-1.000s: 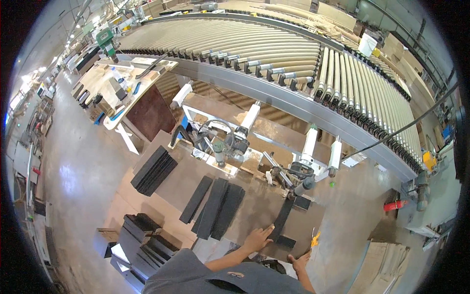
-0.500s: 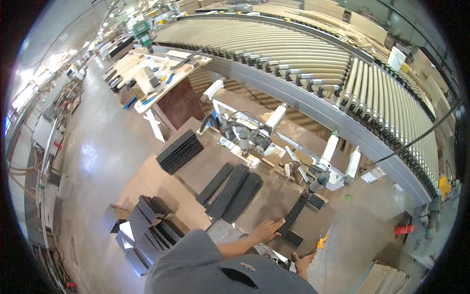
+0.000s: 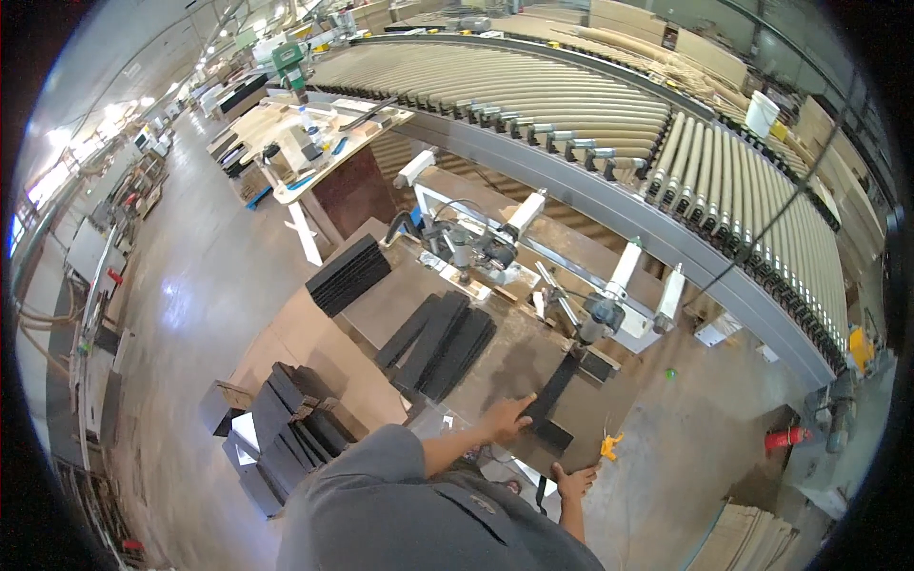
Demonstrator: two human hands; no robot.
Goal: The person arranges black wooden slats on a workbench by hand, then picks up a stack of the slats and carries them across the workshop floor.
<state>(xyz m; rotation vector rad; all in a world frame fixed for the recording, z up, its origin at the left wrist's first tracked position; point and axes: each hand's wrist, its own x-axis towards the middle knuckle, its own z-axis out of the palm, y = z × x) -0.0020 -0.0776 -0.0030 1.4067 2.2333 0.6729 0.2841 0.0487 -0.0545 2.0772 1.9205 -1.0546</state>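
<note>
A long black board (image 3: pixel 554 385) lies on the brown worktable, its far end under a clamp-like machine head (image 3: pixel 602 319). My left hand (image 3: pixel 503 420) is at the board's left side, index finger stretched out and its tip at the board's edge. The other fingers are partly curled, holding nothing visible. A short black piece (image 3: pixel 553 437) lies at the board's near end. My right hand (image 3: pixel 576 482) rests at the table's near right edge, thumb and fingers apart, beside an orange object (image 3: pixel 610 446) whose kind I cannot make out.
Several black boards (image 3: pixel 440 347) lie left on the worktable (image 3: pixel 500 357), with another stack (image 3: pixel 348 274) farther left. More black pieces (image 3: pixel 286 419) are piled at lower left. A roller conveyor (image 3: pixel 533 90) runs behind. A red fire extinguisher (image 3: pixel 786 439) stands at right.
The whole view has shifted slightly, so the table and both hands sit higher and farther left. The left hand stays beside the black board; the right stays at the table's edge.
</note>
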